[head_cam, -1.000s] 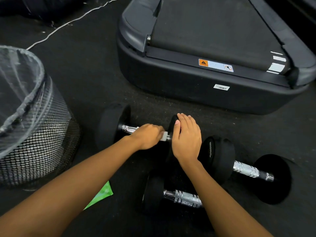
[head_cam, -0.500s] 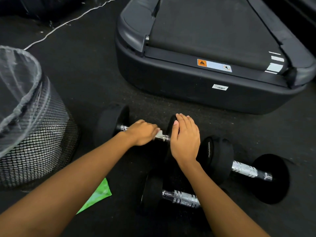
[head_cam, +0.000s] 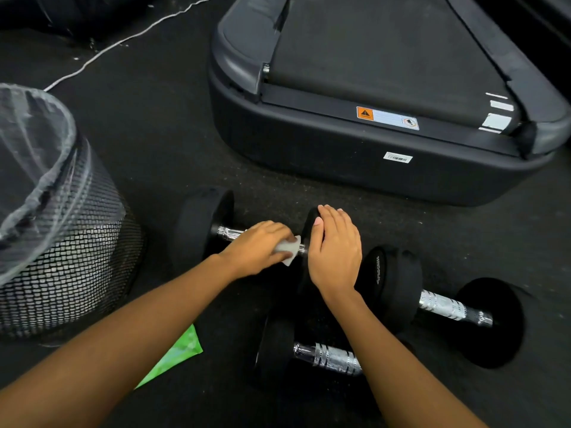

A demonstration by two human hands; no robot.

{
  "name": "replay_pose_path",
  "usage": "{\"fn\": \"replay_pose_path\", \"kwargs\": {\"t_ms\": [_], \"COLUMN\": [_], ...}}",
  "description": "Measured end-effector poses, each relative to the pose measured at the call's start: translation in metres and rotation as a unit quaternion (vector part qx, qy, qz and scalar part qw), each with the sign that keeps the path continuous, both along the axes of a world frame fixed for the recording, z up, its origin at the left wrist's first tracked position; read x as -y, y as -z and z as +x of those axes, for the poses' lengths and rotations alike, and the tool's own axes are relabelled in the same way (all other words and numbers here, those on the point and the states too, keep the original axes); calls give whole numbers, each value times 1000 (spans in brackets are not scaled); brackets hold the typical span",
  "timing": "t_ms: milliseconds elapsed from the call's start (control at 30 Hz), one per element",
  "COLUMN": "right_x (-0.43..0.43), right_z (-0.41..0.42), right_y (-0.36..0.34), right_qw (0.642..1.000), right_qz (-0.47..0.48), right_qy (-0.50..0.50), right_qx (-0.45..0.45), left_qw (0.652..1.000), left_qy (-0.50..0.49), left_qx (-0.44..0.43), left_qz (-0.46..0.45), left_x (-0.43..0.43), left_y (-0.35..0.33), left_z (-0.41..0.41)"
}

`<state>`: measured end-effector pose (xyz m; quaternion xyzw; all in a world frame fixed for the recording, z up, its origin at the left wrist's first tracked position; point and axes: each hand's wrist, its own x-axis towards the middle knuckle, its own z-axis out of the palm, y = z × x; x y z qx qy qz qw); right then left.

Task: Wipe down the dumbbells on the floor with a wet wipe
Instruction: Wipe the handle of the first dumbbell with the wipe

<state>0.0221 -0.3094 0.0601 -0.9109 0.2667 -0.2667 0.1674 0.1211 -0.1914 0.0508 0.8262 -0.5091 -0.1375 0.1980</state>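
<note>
Three black dumbbells with chrome handles lie on the dark floor. My left hand (head_cam: 256,247) holds a white wet wipe (head_cam: 289,250) wrapped on the handle of the far dumbbell (head_cam: 200,223), near its right weight. My right hand (head_cam: 335,251) lies flat, fingers straight, on top of that right weight. A second dumbbell (head_cam: 445,307) lies to the right. The third dumbbell (head_cam: 327,358) lies nearest me, partly hidden under my right forearm.
A black mesh bin (head_cam: 61,251) with a clear liner stands at the left. A green wipe packet (head_cam: 176,355) lies on the floor under my left forearm. The treadmill base (head_cam: 370,156) fills the back right. A white cable (head_cam: 129,35) runs across the far floor.
My left hand slid left along the far dumbbell's handle and has come back to the right, and more of the wipe shows. My right hand has stayed on the weight.
</note>
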Motion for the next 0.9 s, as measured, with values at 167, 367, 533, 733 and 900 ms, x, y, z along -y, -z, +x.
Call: {"fn": "replay_pose_path", "kwargs": {"t_ms": [167,367,533,733,900], "right_x": [0,-1,0,-1,-1], "right_z": [0,0,0,1,0], "right_y": [-1,-1,-1,0,-1], "right_qw": [1000,1000,1000,1000,1000], "right_qz": [-1,6,5,5,6], "right_qy": [0,-4,-3,2,3], "right_qx": [-4,2,1,7,1], "left_qw": [989,983,978,986,987], "left_qy": [8,35,24,20,2], "left_qx": [143,166,188,150,139], "left_qz": [-22,-66,-90,-77,-81], "left_x": [17,-6,-24,-19,-16], "left_y": [3,2,-1,0,4], "left_z": [-16,-5,-2,-6,-8]}}
